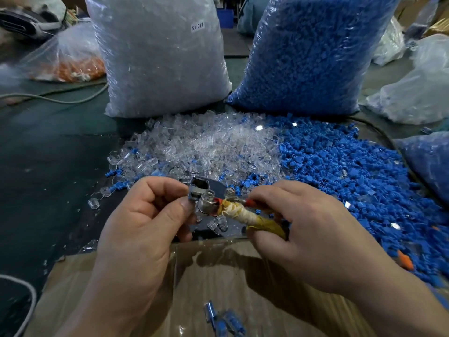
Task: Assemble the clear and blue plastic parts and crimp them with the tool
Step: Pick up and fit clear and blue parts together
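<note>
Steadiness first: with your left hand (143, 215) pinching the tool (204, 206) by its head, where a clear part (210, 199) seems seated, and right hand (308, 229) curled round its handle, squeeze squarely; clear pile (206, 142) at twelve o'clock, blue pile (352, 171) at two.

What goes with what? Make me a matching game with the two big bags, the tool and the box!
Things:
1. clear bag
2. blue bag
3. tool
4. box

Places or marks:
A. held by the left hand and right hand
B. stands behind the blue pile
C. nearest, below the hands
D. has a white label

Pairs: 1-D, 2-B, 3-A, 4-C
</note>
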